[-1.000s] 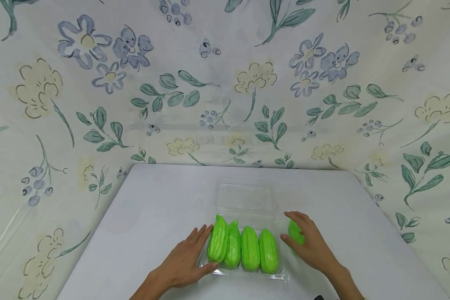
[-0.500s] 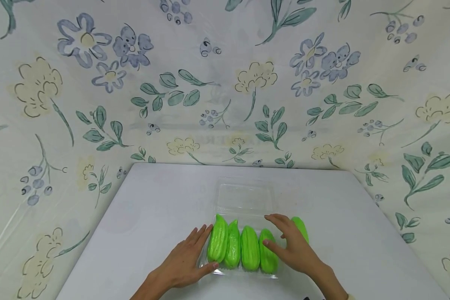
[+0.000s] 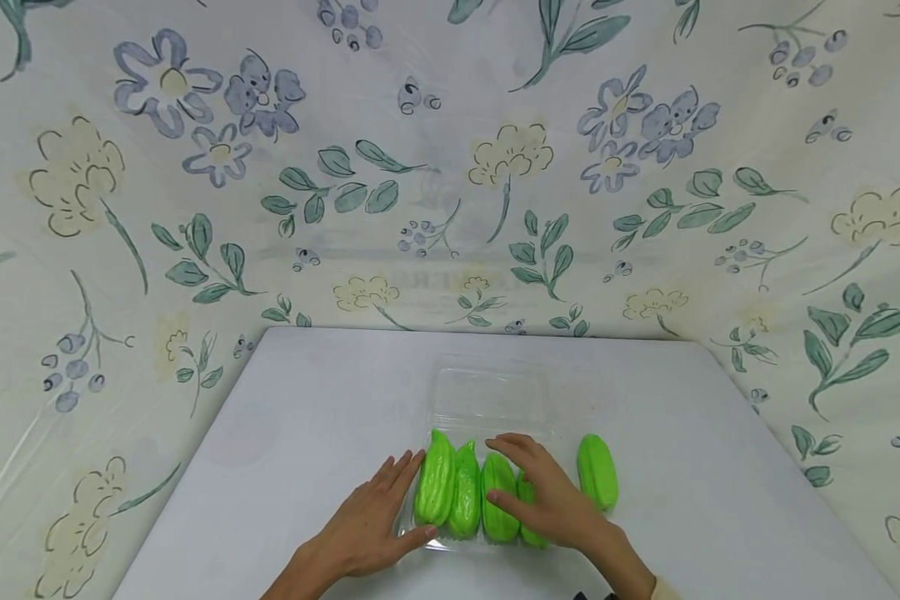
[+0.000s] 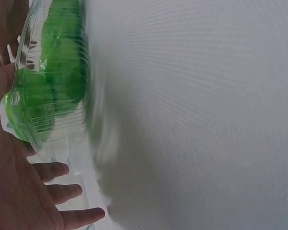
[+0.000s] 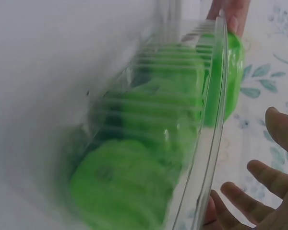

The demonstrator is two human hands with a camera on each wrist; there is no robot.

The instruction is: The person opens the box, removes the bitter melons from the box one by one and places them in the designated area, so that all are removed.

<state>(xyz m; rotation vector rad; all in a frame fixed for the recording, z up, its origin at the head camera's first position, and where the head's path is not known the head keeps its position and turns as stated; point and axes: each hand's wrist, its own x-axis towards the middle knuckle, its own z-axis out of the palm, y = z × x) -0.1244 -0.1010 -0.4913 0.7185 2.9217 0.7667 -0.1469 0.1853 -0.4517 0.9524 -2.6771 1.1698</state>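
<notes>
A clear plastic clamshell box (image 3: 450,546) holds several bright green ribbed gourds (image 3: 435,483) in a row. Along the box's left side lies my left hand (image 3: 367,521), fingers extended and thumb at the front left corner. The left wrist view shows the box wall (image 4: 69,139) beside that palm. My right hand (image 3: 547,500) is over the right half of the box, its fingers spread and holding nothing. It partly hides the rightmost gourd (image 3: 528,533) in the box. One more gourd (image 3: 597,472) lies on the table, right of the box.
The box's transparent lid (image 3: 487,396) is laid back flat behind the base. Both rest on a white table (image 3: 330,392), whose back edge meets a floral-patterned curtain (image 3: 435,208) that also covers the sides.
My right hand has moved left, from beside the loose gourd to over the right half of the box, uncovering that gourd. The left hand has stayed in place.
</notes>
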